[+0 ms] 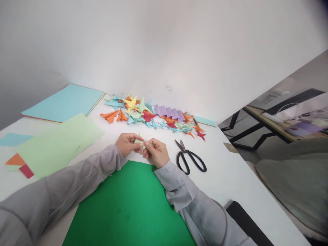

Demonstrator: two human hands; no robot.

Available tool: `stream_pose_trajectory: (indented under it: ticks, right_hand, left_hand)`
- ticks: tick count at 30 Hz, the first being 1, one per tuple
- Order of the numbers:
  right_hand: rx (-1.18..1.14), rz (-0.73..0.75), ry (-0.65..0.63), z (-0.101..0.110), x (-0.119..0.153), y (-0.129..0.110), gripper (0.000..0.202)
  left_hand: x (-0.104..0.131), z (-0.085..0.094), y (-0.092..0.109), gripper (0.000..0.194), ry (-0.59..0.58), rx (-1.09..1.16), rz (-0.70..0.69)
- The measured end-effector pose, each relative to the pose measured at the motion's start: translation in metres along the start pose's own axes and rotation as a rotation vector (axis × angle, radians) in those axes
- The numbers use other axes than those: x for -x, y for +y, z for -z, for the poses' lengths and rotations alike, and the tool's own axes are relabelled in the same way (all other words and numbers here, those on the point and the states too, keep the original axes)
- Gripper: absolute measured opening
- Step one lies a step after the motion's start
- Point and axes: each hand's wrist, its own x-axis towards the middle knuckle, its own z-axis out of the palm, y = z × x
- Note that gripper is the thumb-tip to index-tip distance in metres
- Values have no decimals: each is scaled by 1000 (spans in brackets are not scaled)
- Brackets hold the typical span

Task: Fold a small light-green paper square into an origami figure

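Observation:
A small light green paper piece [139,140] is pinched between both hands above the far edge of a green sheet [128,205]. My left hand [128,144] grips it from the left, thumb and fingers pressed together. From the right, my right hand [155,151] holds the same piece between thumb and fingers. Fingers hide much of its folded shape. Beyond the hands lie several folded paper figures [131,103] in orange, yellow, blue, green and red. Black-handled scissors [191,157] rest with blades parted, right of my right hand.
Large light green sheets [61,143] lie at the left, with orange [15,160] and red [26,171] scraps. Behind them is a blue-topped paper stack [66,102]. A purple pleated strip [169,112] sits among the figures. A black object [246,223] is at the lower right.

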Motion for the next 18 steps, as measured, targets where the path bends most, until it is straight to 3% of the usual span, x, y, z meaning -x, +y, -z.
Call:
stream_pose_trajectory:
  ticks: [9,18]
  right_hand:
    - [-177,-55,126,2,-5,-2,31]
    - [-141,-59,48,1,-6,0,35]
  left_hand:
    - [0,-3,3,32,50,45,-29]
    - [-2,-2,0,34,88,42,-35]
